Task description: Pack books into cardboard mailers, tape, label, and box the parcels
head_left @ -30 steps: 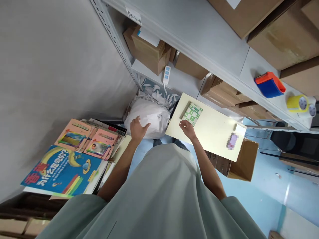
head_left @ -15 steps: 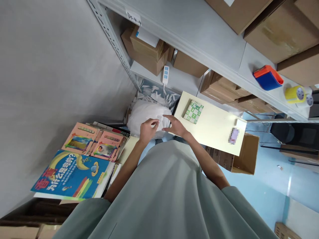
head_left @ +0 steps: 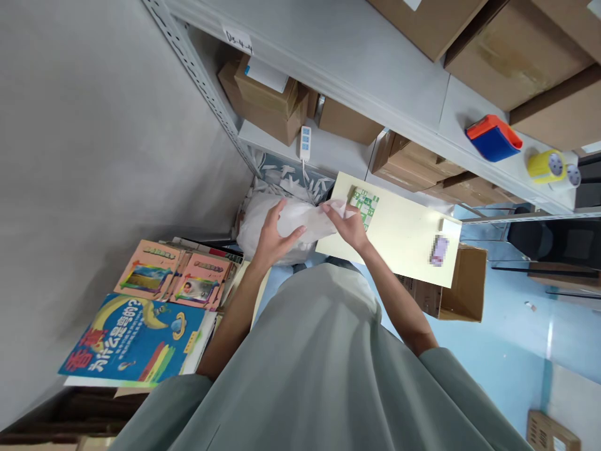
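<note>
My right hand (head_left: 348,227) pinches the edge of a thin white plastic bag (head_left: 312,220) and stretches it out to the right, over the near left corner of the pale yellow table (head_left: 399,238). Thumb and fingers of my left hand (head_left: 275,238) are spread apart at the left of the sheet, over the white pile of bags (head_left: 253,219). Just beyond my right hand, a green and white patterned packet (head_left: 366,203) with numbers lies on the table, partly covered by that hand and the bag.
To the left, a blue picture book (head_left: 136,338) and pink books (head_left: 200,282) are stacked. Grey shelves (head_left: 328,59) hold cardboard boxes, a power strip (head_left: 305,143) and yellow tape rolls (head_left: 547,166). An open carton (head_left: 469,282) stands on the floor, right of the table.
My right hand has moved right, drawing the white plastic bag out from the pile. The fingers of my left hand have gone from a pinch to spread.
</note>
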`<state>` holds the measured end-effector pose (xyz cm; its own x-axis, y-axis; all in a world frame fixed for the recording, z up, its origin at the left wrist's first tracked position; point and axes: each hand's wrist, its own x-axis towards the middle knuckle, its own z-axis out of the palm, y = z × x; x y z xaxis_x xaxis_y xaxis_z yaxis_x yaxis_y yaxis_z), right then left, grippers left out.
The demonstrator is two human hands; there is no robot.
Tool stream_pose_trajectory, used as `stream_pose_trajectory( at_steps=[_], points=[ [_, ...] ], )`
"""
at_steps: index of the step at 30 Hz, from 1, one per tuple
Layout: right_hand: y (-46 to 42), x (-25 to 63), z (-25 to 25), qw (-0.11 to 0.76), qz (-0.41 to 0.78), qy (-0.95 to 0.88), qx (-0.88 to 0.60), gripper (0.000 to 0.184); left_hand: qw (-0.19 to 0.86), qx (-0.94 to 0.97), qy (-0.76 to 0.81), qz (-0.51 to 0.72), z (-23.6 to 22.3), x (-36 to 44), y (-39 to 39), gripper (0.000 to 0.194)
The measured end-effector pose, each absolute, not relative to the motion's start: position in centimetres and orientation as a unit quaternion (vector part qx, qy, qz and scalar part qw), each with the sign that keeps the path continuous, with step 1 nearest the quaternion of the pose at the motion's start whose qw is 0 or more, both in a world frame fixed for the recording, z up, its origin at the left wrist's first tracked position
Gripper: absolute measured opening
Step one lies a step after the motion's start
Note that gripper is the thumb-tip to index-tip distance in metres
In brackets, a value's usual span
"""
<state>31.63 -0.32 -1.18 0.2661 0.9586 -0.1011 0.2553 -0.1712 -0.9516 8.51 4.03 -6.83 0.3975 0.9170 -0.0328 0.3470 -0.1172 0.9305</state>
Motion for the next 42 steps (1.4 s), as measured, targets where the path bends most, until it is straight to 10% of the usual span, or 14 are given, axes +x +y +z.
stream_pose_trajectory(
  at_steps=[16, 25, 42],
  points=[
    [-6.3, 40.6, 3.6, 0.6, 0.352, -0.3, -0.652, 0.045, 0.613, 0.684, 0.356, 0.171, -9.1, 14.7, 7.1, 0.109],
    [-13.2, 46.3, 2.8, 0.637, 0.278, -0.192, -0.693, 0.049, 0.667, 0.677, 0.289, 0.115, -8.7, 20.9, 6.8, 0.06],
    [-25.8, 63.8, -8.2, 0.593, 0.338, -0.143, -0.717, 0.041, 0.637, 0.594, 0.466, 0.155, -10.2, 35.1, 2.2, 0.055]
  ],
)
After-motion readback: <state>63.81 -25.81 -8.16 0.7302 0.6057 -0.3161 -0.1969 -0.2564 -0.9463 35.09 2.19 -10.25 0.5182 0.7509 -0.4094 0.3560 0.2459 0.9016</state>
